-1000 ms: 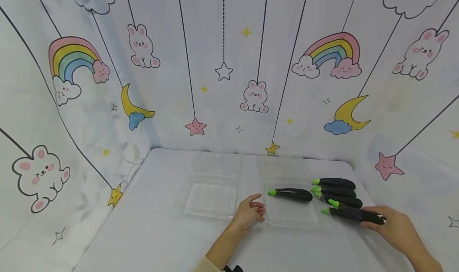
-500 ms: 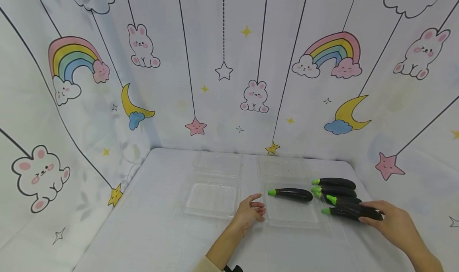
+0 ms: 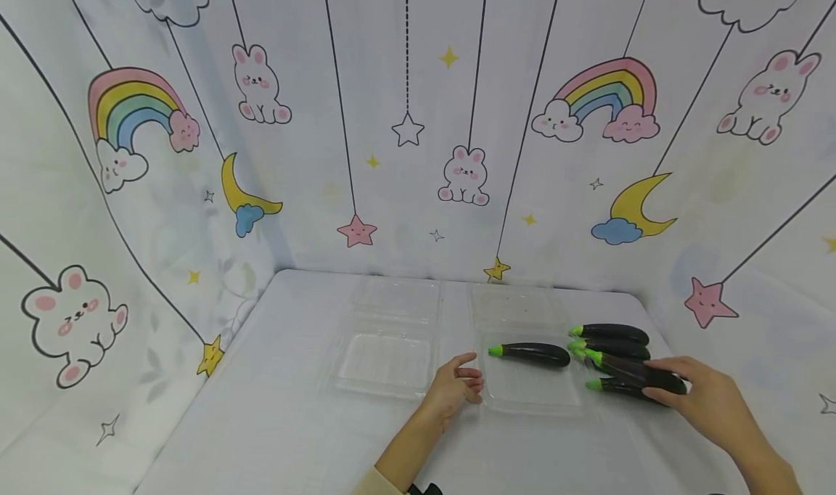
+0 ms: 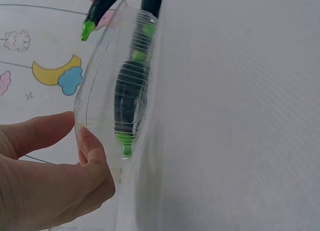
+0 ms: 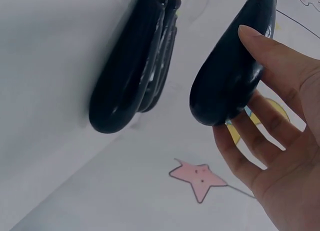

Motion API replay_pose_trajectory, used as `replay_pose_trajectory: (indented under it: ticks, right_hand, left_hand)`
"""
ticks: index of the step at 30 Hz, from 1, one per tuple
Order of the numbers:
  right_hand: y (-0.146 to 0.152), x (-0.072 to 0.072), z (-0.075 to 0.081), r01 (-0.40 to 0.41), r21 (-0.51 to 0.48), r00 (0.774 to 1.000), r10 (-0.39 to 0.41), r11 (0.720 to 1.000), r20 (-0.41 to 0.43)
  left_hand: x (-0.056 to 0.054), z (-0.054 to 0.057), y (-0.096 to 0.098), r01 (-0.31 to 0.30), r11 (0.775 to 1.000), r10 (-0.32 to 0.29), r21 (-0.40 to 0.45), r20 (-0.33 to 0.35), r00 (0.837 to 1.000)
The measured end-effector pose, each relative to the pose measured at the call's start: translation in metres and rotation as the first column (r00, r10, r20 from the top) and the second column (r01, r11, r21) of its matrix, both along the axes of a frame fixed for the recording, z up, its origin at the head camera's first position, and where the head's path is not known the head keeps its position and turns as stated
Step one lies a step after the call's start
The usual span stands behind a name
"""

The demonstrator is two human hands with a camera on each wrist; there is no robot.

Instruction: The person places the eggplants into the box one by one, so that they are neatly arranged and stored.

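Note:
My right hand [image 3: 708,401] grips the thick end of a dark eggplant [image 3: 623,368], thumb on one side and fingers on the other. In the right wrist view this eggplant [image 5: 230,66] hangs apart from other eggplants [image 5: 125,66] lying on the table. My left hand [image 3: 452,387] is at the left edge of a clear plastic container [image 3: 532,409]. Thumb and index fingertips [image 4: 85,133] pinch its rim in the left wrist view. One eggplant [image 3: 532,354] with a bright green stem lies inside that container, stem pointing left.
Several eggplants [image 3: 614,331] lie right of the container, partly hidden by the held one. A second clear container [image 3: 385,392] sits further left, its lid [image 3: 395,299] folded back. A patterned curtain [image 3: 405,190] stands behind the white table [image 3: 274,408].
My right hand has lifted the eggplant off the front one and moved it left and slightly back. The left hand and the containers have stayed in place.

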State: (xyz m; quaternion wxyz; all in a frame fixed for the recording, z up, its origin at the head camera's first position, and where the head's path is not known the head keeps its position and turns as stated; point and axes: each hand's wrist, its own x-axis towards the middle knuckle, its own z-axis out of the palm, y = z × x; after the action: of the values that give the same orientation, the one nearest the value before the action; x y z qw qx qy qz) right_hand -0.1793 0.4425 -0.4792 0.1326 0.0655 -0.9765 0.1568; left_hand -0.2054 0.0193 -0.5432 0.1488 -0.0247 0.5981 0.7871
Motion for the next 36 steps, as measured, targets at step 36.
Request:
replay_pose_trajectory:
  ticks: [36]
  right_hand:
    - [-0.050, -0.011, 0.015, -0.126, -0.054, 0.992, 0.125, 0.991, -0.017]
  left_hand:
    - [0.001, 0.001, 0.000, -0.002, 1.000, 0.002, 0.014, -0.001, 1.000]
